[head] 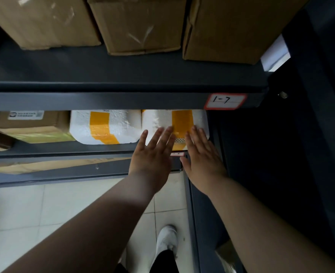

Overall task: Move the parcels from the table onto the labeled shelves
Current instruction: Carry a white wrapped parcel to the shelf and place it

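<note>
Parcels fill the lower shelf (64,149): a cardboard box (32,125), then a taped foam parcel (103,127), then the end foam parcel (156,120) by the right post. Left hand (153,154) and right hand (202,156) lie flat against its front, fingers straight, gripping nothing, probably pushing it home. This shelf's small label (177,154) is mostly hidden between the 2 hands; only the 1-7 label (225,101) above reads.

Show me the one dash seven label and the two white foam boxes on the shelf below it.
1-7 label (225,101): head view, its handwritten white centre.
right foam box (155,120): head view, white face left of its tape.
left foam box (123,125): head view, white face right of its tape.
</note>
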